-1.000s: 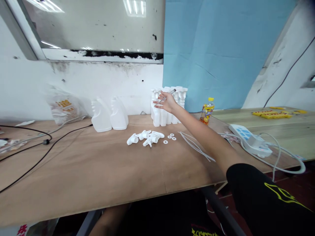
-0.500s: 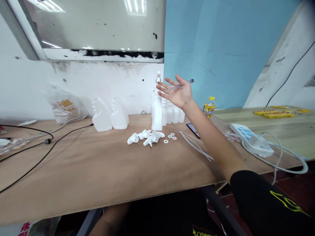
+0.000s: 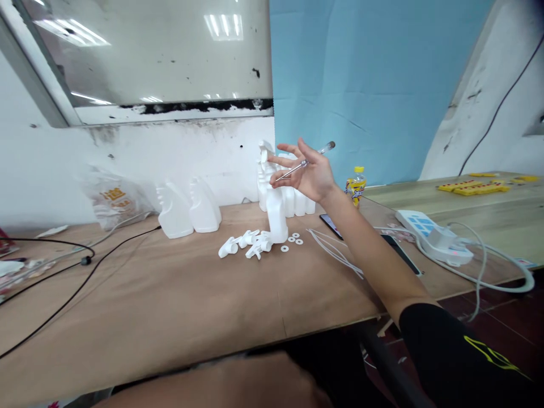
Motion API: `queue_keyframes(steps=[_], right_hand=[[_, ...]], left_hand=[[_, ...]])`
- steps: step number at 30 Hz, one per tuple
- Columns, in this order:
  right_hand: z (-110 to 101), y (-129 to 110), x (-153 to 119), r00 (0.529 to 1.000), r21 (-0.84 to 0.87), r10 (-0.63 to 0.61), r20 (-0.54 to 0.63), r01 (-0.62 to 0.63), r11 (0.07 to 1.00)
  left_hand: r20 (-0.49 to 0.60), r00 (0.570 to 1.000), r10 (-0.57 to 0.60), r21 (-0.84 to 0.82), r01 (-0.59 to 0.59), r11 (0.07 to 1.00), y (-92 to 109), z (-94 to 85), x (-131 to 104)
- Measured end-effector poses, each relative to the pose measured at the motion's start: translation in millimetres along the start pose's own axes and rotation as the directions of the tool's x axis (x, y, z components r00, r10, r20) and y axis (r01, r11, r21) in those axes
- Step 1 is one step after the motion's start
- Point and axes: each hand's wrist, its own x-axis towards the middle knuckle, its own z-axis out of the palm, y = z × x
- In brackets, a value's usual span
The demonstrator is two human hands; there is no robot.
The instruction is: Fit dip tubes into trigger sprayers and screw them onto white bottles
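Observation:
My right hand (image 3: 312, 175) has a clear pen (image 3: 300, 165) with a dark end between its fingers, some of which are spread. The fingertips overlap the neck of a white spray bottle (image 3: 277, 218) with a trigger head; whether they grip it I cannot tell. This bottle leans, its base towards me. Beside its base lie several white trigger heads (image 3: 229, 247) and several white washers (image 3: 284, 249). Thin white tubes (image 3: 335, 252) lie to their right. My left hand (image 3: 297, 382) is at the bottom edge below the table front, blurred, its fingers unclear.
Two white bottles (image 3: 173, 212) stand left of centre, more white bottles (image 3: 298, 201) behind my right hand. A plastic bag (image 3: 114, 198), black cables (image 3: 106, 249), a yellow-capped drink bottle (image 3: 357, 184), two phones (image 3: 402, 254) and a power strip (image 3: 431, 237) are on the table (image 3: 170, 306).
The spray bottle has come nearer and now tilts. The fingers of my right hand have curled a little around its neck area. My left forearm and blurred hand have risen along the bottom edge.

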Motion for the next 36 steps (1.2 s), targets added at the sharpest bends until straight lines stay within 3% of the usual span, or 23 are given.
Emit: queue_keyframes(steps=[3, 4, 5, 6, 7, 8, 9, 13, 16, 20, 23, 27, 30, 32, 36], right_hand=[[3.1, 4.1, 0.0, 1.000, -0.025, 0.016, 0.002, -0.016, 1.000], [4.4, 6.0, 0.0, 1.000, -0.029, 0.018, 0.012, -0.018, 0.999], [6.3, 7.9, -0.3, 0.999, -0.032, 0.020, 0.025, -0.019, 0.999], [9.1, 10.1, -1.0, 0.999, -0.032, 0.020, 0.041, -0.019, 0.999], [12.8, 12.2, -2.0, 0.998, -0.030, 0.021, 0.061, -0.020, 0.999], [17.7, 14.3, -3.7, 0.996, -0.024, 0.023, 0.085, -0.021, 0.999], [23.4, 16.2, -5.9, 0.994, -0.016, 0.025, 0.110, -0.023, 1.000], [47.8, 20.8, -16.8, 0.973, 0.034, 0.039, 0.229, -0.048, 0.998], [51.1, 23.3, -17.4, 0.965, 0.035, 0.012, 0.261, -0.021, 0.999], [26.8, 31.4, -2.1, 0.987, -0.102, -0.106, 0.121, 0.119, 0.988], [11.3, 40.8, 8.6, 0.990, -0.313, -0.138, 0.010, 0.135, 0.940], [21.7, 54.8, 6.8, 0.997, -0.421, -0.079, 0.023, 0.081, 0.903], [38.1, 62.1, -0.8, 0.997, -0.347, -0.072, 0.019, 0.074, 0.935], [43.5, 64.8, -3.7, 0.998, -0.299, -0.060, 0.029, 0.066, 0.952], [39.0, 71.1, -0.5, 0.998, -0.259, -0.046, 0.054, 0.058, 0.964]], left_hand=[[-0.285, 0.956, -0.070, 0.017, 0.078, 0.997, -47.9, -61.2, 12.8], [-0.431, 0.896, -0.110, 0.014, 0.128, 0.992, -63.2, -82.4, 15.4], [-0.692, 0.699, -0.182, -0.021, 0.232, 0.972, -77.4, -102.0, 16.9], [-0.839, 0.494, -0.229, -0.069, 0.320, 0.945, -90.1, -118.6, 17.4], [-0.902, 0.346, -0.258, -0.121, 0.371, 0.920, -101.0, -131.3, 17.1], [-0.916, 0.269, -0.299, -0.183, 0.381, 0.906, -109.9, -139.7, 16.1], [-0.910, 0.238, -0.340, -0.242, 0.361, 0.901, -116.5, -144.0, 14.8], [-0.852, 0.249, -0.461, -0.410, 0.230, 0.882, -123.9, -138.3, 9.4], [-0.854, 0.266, -0.447, -0.418, 0.161, 0.894, -119.8, -134.2, 5.3], [-0.877, 0.280, -0.390, -0.398, 0.031, 0.917, -121.1, -134.5, -0.4], [-0.862, 0.295, -0.412, -0.439, -0.029, 0.898, -129.3, -129.6, -2.8], [-0.820, 0.382, -0.425, -0.473, -0.037, 0.880, -133.5, -117.8, -0.5], [-0.801, 0.387, -0.457, -0.502, -0.018, 0.865, -123.2, -112.5, 3.8], [-0.749, 0.404, -0.525, -0.589, -0.045, 0.807, -114.3, -112.9, 5.5], [-0.581, 0.542, -0.607, -0.765, -0.110, 0.634, -108.1, -118.7, 2.2]])
